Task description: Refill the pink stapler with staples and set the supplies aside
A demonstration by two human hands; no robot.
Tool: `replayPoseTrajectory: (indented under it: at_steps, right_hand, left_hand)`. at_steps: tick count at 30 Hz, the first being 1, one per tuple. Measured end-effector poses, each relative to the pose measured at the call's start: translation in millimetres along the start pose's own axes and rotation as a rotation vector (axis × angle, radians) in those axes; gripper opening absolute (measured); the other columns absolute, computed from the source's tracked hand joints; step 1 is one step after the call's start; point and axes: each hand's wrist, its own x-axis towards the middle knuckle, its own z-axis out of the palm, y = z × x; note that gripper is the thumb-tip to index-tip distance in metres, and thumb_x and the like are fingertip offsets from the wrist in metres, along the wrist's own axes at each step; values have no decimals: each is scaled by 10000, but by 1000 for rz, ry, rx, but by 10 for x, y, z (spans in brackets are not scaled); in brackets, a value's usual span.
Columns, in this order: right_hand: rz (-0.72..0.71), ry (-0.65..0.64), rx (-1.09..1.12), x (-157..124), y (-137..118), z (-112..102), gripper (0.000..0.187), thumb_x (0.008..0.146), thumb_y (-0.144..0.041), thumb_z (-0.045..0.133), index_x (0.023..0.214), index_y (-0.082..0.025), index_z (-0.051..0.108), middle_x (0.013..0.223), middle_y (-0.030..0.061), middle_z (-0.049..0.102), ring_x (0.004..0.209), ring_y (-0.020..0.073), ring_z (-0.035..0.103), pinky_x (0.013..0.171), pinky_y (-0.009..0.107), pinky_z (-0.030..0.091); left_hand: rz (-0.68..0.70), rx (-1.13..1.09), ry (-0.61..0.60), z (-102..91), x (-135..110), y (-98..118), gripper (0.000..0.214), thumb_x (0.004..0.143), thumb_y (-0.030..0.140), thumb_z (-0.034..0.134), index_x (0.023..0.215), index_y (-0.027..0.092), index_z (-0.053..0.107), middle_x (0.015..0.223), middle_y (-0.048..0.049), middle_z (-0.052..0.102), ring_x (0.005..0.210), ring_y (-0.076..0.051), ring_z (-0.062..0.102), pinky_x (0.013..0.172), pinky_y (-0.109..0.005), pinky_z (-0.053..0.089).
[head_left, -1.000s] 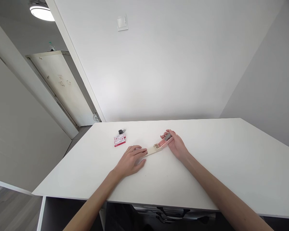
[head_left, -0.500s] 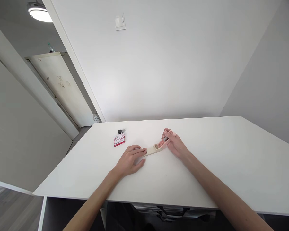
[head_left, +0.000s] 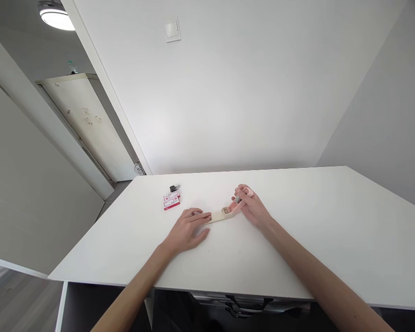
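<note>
A pink and cream stapler (head_left: 224,213) lies swung wide on the white table (head_left: 297,240), its cream base flat and its pink top tipped back to the right. My left hand (head_left: 188,230) lies palm down with its fingertips pressing the left end of the base. My right hand (head_left: 251,206) curls around the pink top and its metal staple channel, fingers closed on it.
Red and white staple boxes (head_left: 171,202) are stacked at the back left of the table, with a small black and silver object (head_left: 174,188) just behind them. A wall runs along the far table edge. A doorway and a cabinet stand at the left.
My right hand has shifted slightly on the stapler's pink top, fingers curling more tightly round it. My left hand has stayed in place on the base.
</note>
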Motion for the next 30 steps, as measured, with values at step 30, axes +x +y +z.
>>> replayPoseTrajectory:
  at_steps: [30]
  right_hand:
    - [-42,-13,-57,-67,-45,86,516,837,-784,667,802,-271,701,852,17,636,751,183,561,692,317,477]
  left_hand:
    - [80,50,211,76,358,241,287,1029,270,532,1302,276,624,1288,-78,697,1225,-258,609,1036,-462,486]
